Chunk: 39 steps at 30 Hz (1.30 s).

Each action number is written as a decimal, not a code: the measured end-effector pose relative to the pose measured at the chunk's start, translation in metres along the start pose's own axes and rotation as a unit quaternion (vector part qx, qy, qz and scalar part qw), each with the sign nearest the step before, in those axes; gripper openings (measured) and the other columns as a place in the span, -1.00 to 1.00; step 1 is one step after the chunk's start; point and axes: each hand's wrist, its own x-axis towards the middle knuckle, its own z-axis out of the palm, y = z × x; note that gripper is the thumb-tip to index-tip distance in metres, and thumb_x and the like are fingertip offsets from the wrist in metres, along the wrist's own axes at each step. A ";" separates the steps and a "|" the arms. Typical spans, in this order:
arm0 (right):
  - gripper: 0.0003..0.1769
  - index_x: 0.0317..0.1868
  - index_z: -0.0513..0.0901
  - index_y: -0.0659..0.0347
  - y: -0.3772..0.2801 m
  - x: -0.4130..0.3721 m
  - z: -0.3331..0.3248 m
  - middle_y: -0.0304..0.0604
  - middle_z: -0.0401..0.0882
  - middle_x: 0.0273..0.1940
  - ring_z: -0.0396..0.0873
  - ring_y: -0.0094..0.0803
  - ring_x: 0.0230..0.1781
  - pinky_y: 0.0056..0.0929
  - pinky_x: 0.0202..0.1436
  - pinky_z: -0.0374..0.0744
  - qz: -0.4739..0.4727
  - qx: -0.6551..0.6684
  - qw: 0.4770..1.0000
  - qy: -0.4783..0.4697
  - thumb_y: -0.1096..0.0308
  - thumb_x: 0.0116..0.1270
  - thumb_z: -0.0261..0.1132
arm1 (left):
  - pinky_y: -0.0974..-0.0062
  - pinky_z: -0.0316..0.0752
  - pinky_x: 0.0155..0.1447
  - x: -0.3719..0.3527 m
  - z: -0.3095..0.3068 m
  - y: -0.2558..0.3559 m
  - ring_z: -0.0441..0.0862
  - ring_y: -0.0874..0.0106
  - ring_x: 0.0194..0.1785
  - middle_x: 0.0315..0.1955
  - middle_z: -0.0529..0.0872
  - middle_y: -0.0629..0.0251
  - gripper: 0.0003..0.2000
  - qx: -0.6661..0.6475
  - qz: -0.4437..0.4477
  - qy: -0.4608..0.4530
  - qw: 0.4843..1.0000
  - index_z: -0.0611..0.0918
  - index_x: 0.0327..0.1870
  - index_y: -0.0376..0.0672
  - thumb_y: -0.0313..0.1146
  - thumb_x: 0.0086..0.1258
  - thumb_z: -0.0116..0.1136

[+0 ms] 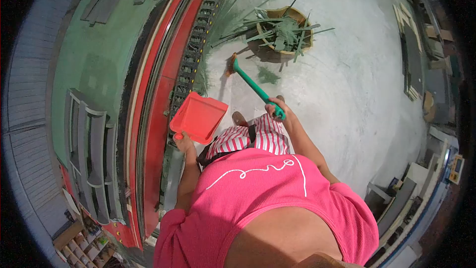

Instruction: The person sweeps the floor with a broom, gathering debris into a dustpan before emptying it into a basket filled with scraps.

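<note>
My left hand [184,143] is closed round the handle of a red dustpan [200,117], which hangs beside the red machine side. My right hand [279,107] grips the end of a green brush handle [258,90]. The orange bristles [231,64] at its far end are by the floor, left of a small patch of green dust [268,75]. Beyond the brush stands a round yellowish bin [310,44], heaped with green strips and shavings [283,32] that stick out over its rim.
At the left runs a long red machine [166,77] with a black cable chain [191,52] and a green top [94,64] bearing grey curved parts [91,154]. Loose strips lie on the floor [357,74] near the bin. Boards [410,52] lean at the right.
</note>
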 end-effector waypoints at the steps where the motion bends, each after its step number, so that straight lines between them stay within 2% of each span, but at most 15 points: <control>1: -0.72 -0.52 0.29 0.33 -0.003 0.015 -0.005 -0.22 0.34 -0.67 0.35 -0.54 -0.78 -0.69 -0.74 0.43 0.042 0.038 0.996 -0.063 0.29 0.09 0.14 | 0.29 0.38 -0.24 0.003 0.002 0.000 0.50 0.11 -0.31 -0.37 0.54 0.02 -0.62 -0.001 -0.005 0.012 1.000 0.41 -0.24 -0.28 -0.16 0.03 0.07; 4: -0.70 -0.56 0.26 0.26 -0.023 0.024 -0.039 -0.29 0.27 -0.71 0.30 -0.60 -0.77 -0.67 -0.67 0.41 0.021 0.093 0.990 -0.109 0.22 0.12 0.09 | 0.28 0.38 -0.22 -0.004 -0.007 0.026 0.50 0.10 -0.30 -0.34 0.54 0.02 -0.62 -0.018 -0.024 0.026 0.999 0.42 -0.24 -0.26 -0.16 0.02 0.09; 6: -0.71 -0.56 0.25 0.25 -0.021 -0.006 -0.049 -0.30 0.27 -0.71 0.30 -0.61 -0.76 -0.67 -0.66 0.41 -0.029 0.101 0.992 -0.074 0.23 0.12 0.09 | 0.28 0.37 -0.21 -0.011 -0.008 0.033 0.50 0.09 -0.30 -0.33 0.54 0.02 -0.63 -0.036 -0.045 0.027 0.998 0.42 -0.24 -0.24 -0.17 0.01 0.11; 7: -0.72 -0.56 0.25 0.24 -0.016 -0.021 -0.056 -0.30 0.26 -0.71 0.29 -0.61 -0.76 -0.67 -0.65 0.40 -0.077 0.108 0.990 -0.040 0.23 0.12 0.08 | 0.27 0.38 -0.21 -0.010 -0.006 0.027 0.50 0.09 -0.30 -0.34 0.54 0.03 -0.63 -0.011 -0.035 0.036 0.999 0.42 -0.23 -0.22 -0.18 0.01 0.11; 9: -0.72 -0.57 0.25 0.23 -0.009 -0.044 -0.074 -0.31 0.26 -0.71 0.29 -0.62 -0.77 -0.67 -0.65 0.40 -0.062 0.137 0.987 -0.057 0.23 0.12 0.08 | 0.27 0.38 -0.22 0.002 0.015 -0.011 0.50 0.09 -0.30 -0.34 0.55 0.03 -0.64 0.012 -0.031 0.045 0.998 0.42 -0.22 -0.20 -0.19 0.00 0.12; 10: -0.72 -0.57 0.25 0.22 -0.005 -0.055 -0.083 -0.32 0.26 -0.72 0.29 -0.62 -0.77 -0.67 -0.66 0.39 -0.047 0.169 0.981 -0.077 0.23 0.11 0.08 | 0.26 0.38 -0.22 0.015 0.038 -0.051 0.50 0.09 -0.30 -0.34 0.55 0.03 -0.64 -0.051 -0.042 0.032 0.997 0.43 -0.22 -0.20 -0.19 0.00 0.12; 12: -0.72 -0.57 0.25 0.22 -0.003 -0.069 -0.102 -0.32 0.26 -0.71 0.28 -0.62 -0.77 -0.68 -0.66 0.38 -0.041 0.187 0.978 -0.078 0.24 0.11 0.09 | 0.26 0.38 -0.23 0.012 0.040 -0.057 0.50 0.09 -0.30 -0.35 0.54 0.02 -0.64 -0.116 -0.053 0.017 0.992 0.43 -0.21 -0.19 -0.19 -0.01 0.11; 14: -0.72 -0.57 0.24 0.22 0.002 -0.080 -0.115 -0.32 0.27 -0.70 0.28 -0.62 -0.78 -0.68 -0.67 0.38 -0.037 0.207 0.974 -0.081 0.24 0.11 0.09 | 0.24 0.38 -0.23 -0.009 0.006 -0.002 0.51 0.10 -0.30 -0.36 0.54 0.02 -0.64 0.025 -0.035 0.026 0.999 0.43 -0.23 -0.19 -0.19 -0.02 0.10; 17: -0.74 -0.47 0.25 0.30 0.014 -0.096 -0.118 -0.24 0.32 -0.61 0.30 -0.63 -0.78 -0.73 -0.74 0.36 -0.064 0.222 0.970 -0.081 0.28 0.12 0.09 | 0.23 0.37 -0.23 -0.010 0.005 0.005 0.51 0.10 -0.31 -0.37 0.54 0.02 -0.63 0.028 -0.042 0.011 0.999 0.42 -0.23 -0.19 -0.18 -0.03 0.10; 21: -0.77 -0.43 0.19 0.23 0.038 -0.114 -0.096 -0.29 0.25 -0.59 0.26 -0.69 -0.75 -0.77 -0.77 0.29 -0.066 0.162 0.984 -0.039 0.30 0.15 0.07 | 0.23 0.37 -0.23 -0.006 0.004 0.006 0.51 0.11 -0.31 -0.37 0.55 0.04 -0.63 0.081 -0.076 -0.004 0.994 0.41 -0.21 -0.18 -0.18 -0.02 0.10; 25: -0.79 -0.39 0.20 0.19 0.047 -0.104 -0.071 -0.30 0.24 -0.60 0.24 -0.69 -0.74 -0.78 -0.77 0.28 -0.013 0.111 0.993 -0.022 0.29 0.17 0.06 | 0.23 0.38 -0.23 -0.001 0.014 -0.004 0.51 0.11 -0.30 -0.36 0.55 0.06 -0.62 0.019 -0.031 -0.008 0.999 0.40 -0.19 -0.14 -0.16 -0.01 0.09; 28: -0.79 -0.37 0.22 0.16 0.041 -0.078 -0.051 -0.30 0.25 -0.61 0.24 -0.68 -0.74 -0.77 -0.77 0.28 -0.011 -0.036 0.999 0.021 0.27 0.18 0.06 | 0.22 0.38 -0.23 -0.001 0.010 0.005 0.51 0.10 -0.29 -0.35 0.55 0.06 -0.62 0.037 -0.043 -0.035 0.998 0.40 -0.18 -0.13 -0.14 -0.01 0.09; 33: -0.84 -0.32 0.23 0.11 0.024 -0.048 -0.060 -0.27 0.28 -0.61 0.26 -0.64 -0.74 -0.75 -0.78 0.27 -0.001 -0.179 0.982 0.056 0.30 0.18 0.05 | 0.20 0.38 -0.22 -0.001 0.009 0.010 0.50 0.08 -0.28 -0.33 0.55 0.05 -0.61 0.067 -0.039 -0.011 0.997 0.40 -0.16 -0.11 -0.13 -0.01 0.09; 36: -0.87 -0.32 0.24 0.03 0.011 -0.077 -0.067 -0.29 0.26 -0.64 0.24 -0.65 -0.74 -0.76 -0.78 0.28 -0.023 -0.203 0.977 0.067 0.31 0.18 0.05 | 0.21 0.38 -0.22 0.006 0.020 -0.014 0.50 0.07 -0.27 -0.33 0.54 0.05 -0.60 -0.037 -0.101 -0.032 0.994 0.39 -0.15 -0.11 -0.13 0.00 0.09; 39: -0.86 -0.36 0.23 0.04 -0.013 -0.098 -0.090 -0.30 0.24 -0.64 0.23 -0.67 -0.76 -0.77 -0.79 0.27 -0.026 -0.194 0.977 0.081 0.28 0.18 0.05 | 0.23 0.38 -0.22 -0.002 0.012 -0.007 0.50 0.08 -0.27 -0.34 0.54 0.04 -0.61 0.066 -0.087 0.009 0.994 0.39 -0.17 -0.14 -0.14 0.00 0.09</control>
